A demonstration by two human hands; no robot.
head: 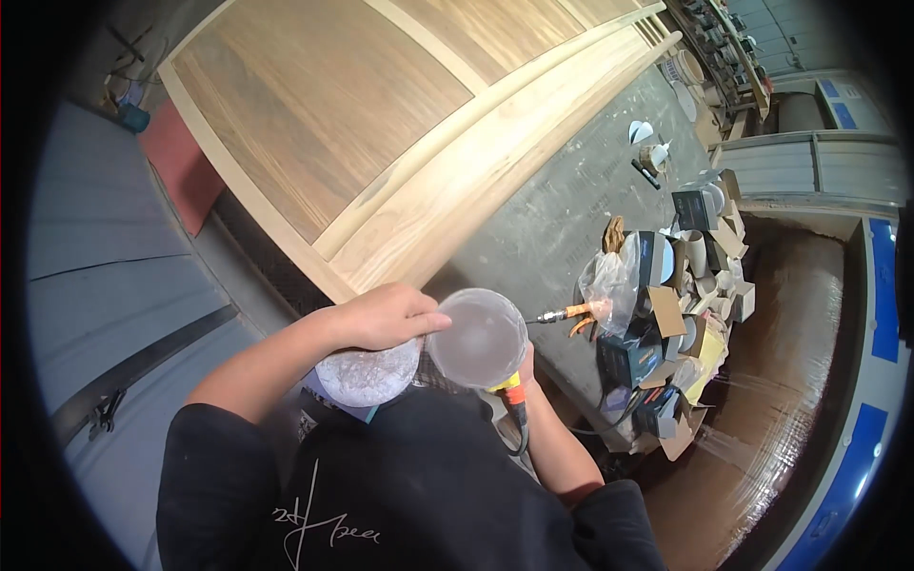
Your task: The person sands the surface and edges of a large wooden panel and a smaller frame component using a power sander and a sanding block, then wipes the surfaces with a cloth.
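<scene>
A random orbital sander (482, 339) is turned over, so its round grey pad face points up at me. My right hand (528, 365) grips it from behind; most of that hand is hidden by the pad. A yellow, red and black cord connection (512, 392) hangs from the sander's lower side. My left hand (393, 316) reaches across, and a fingertip meets the pad's left rim; its other fingers are partly out of sight. Right below it, a whitish, worn-looking disc (370, 375) lies over a box. Beyond both hands stretches a panelled wooden workpiece (321, 107) with pale frame rails.
Right of the workpiece is a grey, dust-marked tabletop (550, 200). Opened cartons (628, 357) with discs, a plastic bag (610, 282) and an orange-handled tool (571, 312) crowd its edge. A black marker (645, 174) lies farther back. A large film-wrapped roll (778, 342) stands at right.
</scene>
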